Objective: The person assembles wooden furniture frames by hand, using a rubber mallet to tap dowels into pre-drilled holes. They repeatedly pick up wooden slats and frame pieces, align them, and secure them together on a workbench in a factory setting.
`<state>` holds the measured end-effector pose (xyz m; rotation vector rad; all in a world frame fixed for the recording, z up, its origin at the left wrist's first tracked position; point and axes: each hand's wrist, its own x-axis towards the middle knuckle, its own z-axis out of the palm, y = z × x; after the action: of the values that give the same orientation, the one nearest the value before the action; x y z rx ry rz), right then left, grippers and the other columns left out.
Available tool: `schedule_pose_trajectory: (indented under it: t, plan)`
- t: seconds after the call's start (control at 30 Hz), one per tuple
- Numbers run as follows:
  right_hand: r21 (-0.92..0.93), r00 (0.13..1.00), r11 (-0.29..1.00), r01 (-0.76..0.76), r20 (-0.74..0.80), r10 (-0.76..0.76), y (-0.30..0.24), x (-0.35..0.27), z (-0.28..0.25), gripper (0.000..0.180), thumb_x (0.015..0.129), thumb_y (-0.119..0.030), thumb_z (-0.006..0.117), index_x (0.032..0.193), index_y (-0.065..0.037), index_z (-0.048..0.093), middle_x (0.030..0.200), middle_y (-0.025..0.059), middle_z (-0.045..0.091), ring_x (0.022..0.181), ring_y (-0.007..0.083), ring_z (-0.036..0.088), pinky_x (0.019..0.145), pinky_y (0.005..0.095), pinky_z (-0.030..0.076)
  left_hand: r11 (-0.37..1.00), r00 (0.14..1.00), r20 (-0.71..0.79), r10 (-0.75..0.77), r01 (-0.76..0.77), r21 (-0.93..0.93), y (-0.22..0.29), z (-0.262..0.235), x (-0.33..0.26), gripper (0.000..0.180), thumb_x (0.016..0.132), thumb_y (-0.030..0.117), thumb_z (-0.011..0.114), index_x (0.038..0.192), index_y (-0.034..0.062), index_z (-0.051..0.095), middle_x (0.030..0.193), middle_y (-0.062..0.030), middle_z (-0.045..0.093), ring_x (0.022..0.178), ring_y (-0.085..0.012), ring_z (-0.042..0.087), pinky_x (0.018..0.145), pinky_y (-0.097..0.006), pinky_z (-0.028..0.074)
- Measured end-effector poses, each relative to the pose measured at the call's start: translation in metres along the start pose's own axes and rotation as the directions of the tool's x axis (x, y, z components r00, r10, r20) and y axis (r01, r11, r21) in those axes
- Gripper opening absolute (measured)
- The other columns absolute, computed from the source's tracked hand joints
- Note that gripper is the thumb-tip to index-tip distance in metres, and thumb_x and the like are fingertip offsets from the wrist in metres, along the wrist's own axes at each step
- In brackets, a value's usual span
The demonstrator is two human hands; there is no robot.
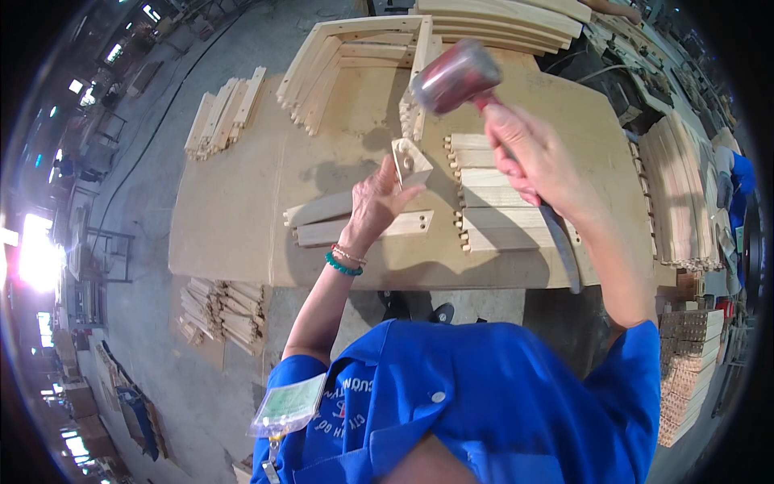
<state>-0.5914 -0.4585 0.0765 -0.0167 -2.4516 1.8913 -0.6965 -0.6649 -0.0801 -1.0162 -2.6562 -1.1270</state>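
Mallet raised over a held wooden block

Your left hand [372, 206] pinches a small pale wooden block with drilled holes [411, 164] upright on the brown board-topped workbench [234, 218], steadying it, it seems, for a blow. Your right hand [538, 157] has its fingers wrapped tight around a red-headed rubber mallet [456, 77], lifted above. Stacked dowelled slats [500, 202] lie beside; grey concrete workshop floor [161, 355] around.

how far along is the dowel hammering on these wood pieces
Looks done: the stacked boards already show dowels along their left edge. In hand: the left hand steadies a small wooden block while the right hand raises a red mallet. Apparently left: two flat drilled pieces by the left hand.
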Motion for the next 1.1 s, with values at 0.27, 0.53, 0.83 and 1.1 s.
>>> schedule_pose_trajectory:
  t: [0.27, 0.53, 0.83, 1.1]
  plan:
    - [0.496, 0.924, 0.78, -0.382, 0.181, 0.337, 0.117, -0.005, 0.061, 0.081, 0.077, -0.048, 0.076, 0.135, -0.004, 0.04, 0.073, -0.0004, 0.054, 0.038, 0.0027, 0.036, 0.032, 0.0186, 0.03, 0.995, 0.956, -0.288, 0.058, -0.032, 0.094, -0.02, 0.051, -0.023, 0.043, 0.068, 0.005, 0.073, 0.103, 0.0075, 0.046, 0.102, -0.0138, 0.054, 0.083, -0.0359, 0.062, 0.064, -0.044, 0.051]
    - [0.509, 0.882, 0.722, -0.469, 0.224, 0.415, 0.146, -0.024, 0.069, 0.042, 0.078, -0.022, 0.078, 0.104, -0.014, 0.046, 0.057, -0.0083, 0.043, 0.036, 0.0005, 0.032, 0.033, 0.0178, 0.024, 0.739, 0.988, 0.096, -0.119, 0.024, 0.674, -0.12, -0.023, 0.003, 0.068, 0.073, 0.035, 0.074, 0.128, 0.006, 0.049, 0.122, -0.0177, 0.055, 0.103, -0.0319, 0.061, 0.087, -0.044, 0.049]
    - [0.384, 0.912, 0.886, -0.26, -0.204, 0.356, 0.138, -0.05, 0.01, 0.03, 0.09, -0.026, 0.064, 0.109, -0.008, 0.048, 0.081, 0.0094, 0.068, 0.034, 0.0015, 0.033, 0.031, 0.0184, 0.026, 0.898, 0.974, -0.038, -0.224, 0.221, 0.379, -0.071, -0.141, 0.028, 0.036, 0.084, 0.026, 0.064, 0.117, 0.0113, 0.059, 0.106, -0.0132, 0.066, 0.094, -0.0314, 0.065, 0.079, -0.037, 0.05]
    - [0.437, 0.874, 0.88, -0.186, -0.336, 0.352, 0.129, -0.097, -0.023, 0.028, 0.092, -0.026, 0.063, 0.111, -0.011, 0.051, 0.066, 0.003, 0.06, 0.036, -0.0008, 0.032, 0.032, 0.0165, 0.023, 0.917, 0.976, -0.192, -0.106, 0.17, 0.361, -0.078, -0.137, -0.029, 0.041, 0.078, 0.001, 0.063, 0.118, 0.0079, 0.057, 0.108, -0.0142, 0.064, 0.099, -0.0328, 0.063, 0.083, -0.038, 0.05]
